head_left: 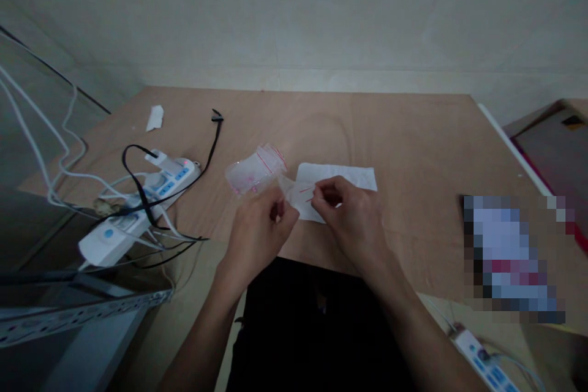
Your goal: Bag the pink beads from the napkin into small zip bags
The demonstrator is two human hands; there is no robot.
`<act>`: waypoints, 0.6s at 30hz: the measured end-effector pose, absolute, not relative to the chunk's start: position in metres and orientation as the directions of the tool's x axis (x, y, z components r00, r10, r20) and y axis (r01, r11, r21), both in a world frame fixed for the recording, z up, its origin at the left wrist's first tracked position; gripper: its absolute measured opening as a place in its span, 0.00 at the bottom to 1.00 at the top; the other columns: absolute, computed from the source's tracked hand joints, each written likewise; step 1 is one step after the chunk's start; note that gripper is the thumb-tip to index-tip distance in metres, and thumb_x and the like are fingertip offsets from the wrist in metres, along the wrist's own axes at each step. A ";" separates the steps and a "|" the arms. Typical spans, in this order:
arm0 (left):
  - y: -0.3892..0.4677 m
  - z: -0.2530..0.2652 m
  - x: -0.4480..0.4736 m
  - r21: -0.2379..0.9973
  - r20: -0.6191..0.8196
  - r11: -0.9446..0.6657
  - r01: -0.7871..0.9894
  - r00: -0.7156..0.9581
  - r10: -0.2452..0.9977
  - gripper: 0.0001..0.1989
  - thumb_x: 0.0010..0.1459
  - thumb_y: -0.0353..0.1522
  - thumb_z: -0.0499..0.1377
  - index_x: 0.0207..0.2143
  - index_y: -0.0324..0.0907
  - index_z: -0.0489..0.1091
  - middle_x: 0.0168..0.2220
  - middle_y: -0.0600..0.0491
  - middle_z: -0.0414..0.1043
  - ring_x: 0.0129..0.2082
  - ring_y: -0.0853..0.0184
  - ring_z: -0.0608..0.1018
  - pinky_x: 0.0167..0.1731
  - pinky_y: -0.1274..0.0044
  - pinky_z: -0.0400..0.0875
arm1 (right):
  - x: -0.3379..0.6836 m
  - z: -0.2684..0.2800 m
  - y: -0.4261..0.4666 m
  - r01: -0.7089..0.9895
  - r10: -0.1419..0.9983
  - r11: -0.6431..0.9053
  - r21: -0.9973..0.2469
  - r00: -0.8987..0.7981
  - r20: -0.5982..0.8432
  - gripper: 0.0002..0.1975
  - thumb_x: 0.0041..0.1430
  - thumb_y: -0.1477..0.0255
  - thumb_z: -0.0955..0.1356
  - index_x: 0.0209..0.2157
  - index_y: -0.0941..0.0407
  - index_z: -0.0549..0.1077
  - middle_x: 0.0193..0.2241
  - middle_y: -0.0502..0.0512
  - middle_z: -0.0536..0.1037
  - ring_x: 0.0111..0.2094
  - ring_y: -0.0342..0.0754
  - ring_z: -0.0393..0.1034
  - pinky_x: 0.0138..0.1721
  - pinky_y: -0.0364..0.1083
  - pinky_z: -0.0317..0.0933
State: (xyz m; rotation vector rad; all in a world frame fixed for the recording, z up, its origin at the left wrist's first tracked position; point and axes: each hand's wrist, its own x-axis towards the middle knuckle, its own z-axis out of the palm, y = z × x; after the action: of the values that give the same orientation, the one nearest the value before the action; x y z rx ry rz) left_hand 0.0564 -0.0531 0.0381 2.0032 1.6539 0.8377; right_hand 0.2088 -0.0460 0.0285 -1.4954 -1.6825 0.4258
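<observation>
Above the near middle of the wooden table [413, 153], both hands work on a small clear bag [288, 187] with red stripes. Left hand [257, 223] has thumb and fingers closed on one end; right hand [351, 211] pinches the striped end between thumb and index finger. Bag sits between the two hands, partly over a white sheet [340, 173] lying flat. Just left, a bunch of clear bags [255, 169] with red stripes. Farther left, a white power strip [110, 236] with tangled cables; paper scrap [156, 117] behind it. Pixelated item [505, 257] at right edge.
</observation>
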 end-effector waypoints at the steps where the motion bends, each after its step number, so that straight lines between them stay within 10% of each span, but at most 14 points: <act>1: -0.054 0.042 0.056 0.648 0.173 -0.198 0.736 0.111 0.979 0.12 0.53 0.31 0.51 0.18 0.43 0.55 0.17 0.60 0.53 0.19 0.73 0.59 0.22 0.77 0.49 | 0.211 0.030 -0.046 0.670 0.932 0.242 -0.701 0.040 0.360 0.03 0.54 0.76 0.69 0.31 0.58 0.76 0.24 0.54 0.80 0.25 0.48 0.75 0.27 0.44 0.66; 10: -0.055 0.066 0.056 0.785 0.123 -0.197 0.588 0.164 0.979 0.15 0.55 0.32 0.47 0.16 0.43 0.53 0.14 0.60 0.51 0.16 0.73 0.57 0.18 0.77 0.48 | 0.230 0.029 -0.050 0.143 0.824 0.477 -0.867 -0.416 0.384 0.31 0.57 0.67 0.71 0.61 0.48 0.63 0.62 0.57 0.65 0.62 0.52 0.59 0.60 0.55 0.58; 13: -0.055 0.066 0.058 0.811 0.112 -0.195 0.552 0.181 0.977 0.14 0.55 0.32 0.47 0.17 0.43 0.54 0.15 0.60 0.52 0.17 0.73 0.58 0.18 0.77 0.49 | 0.229 0.025 -0.049 0.047 0.824 0.409 -0.911 -0.449 0.346 0.42 0.44 0.63 0.78 0.61 0.47 0.63 0.59 0.56 0.68 0.61 0.54 0.61 0.62 0.56 0.55; 18: -0.056 0.069 0.061 0.848 0.083 -0.171 0.502 0.193 0.978 0.15 0.55 0.33 0.48 0.16 0.43 0.55 0.15 0.59 0.52 0.17 0.73 0.57 0.18 0.77 0.48 | 0.225 0.020 -0.049 -0.040 0.898 0.306 -0.951 -0.321 0.302 0.27 0.46 0.67 0.77 0.49 0.51 0.72 0.48 0.54 0.77 0.51 0.50 0.71 0.55 0.52 0.63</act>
State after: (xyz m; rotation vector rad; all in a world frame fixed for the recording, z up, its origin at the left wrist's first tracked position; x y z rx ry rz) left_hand 0.0606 -0.0556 0.0687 1.7763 1.3929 0.8719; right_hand 0.2246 -0.0489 0.0205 -0.8050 -1.5854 1.1898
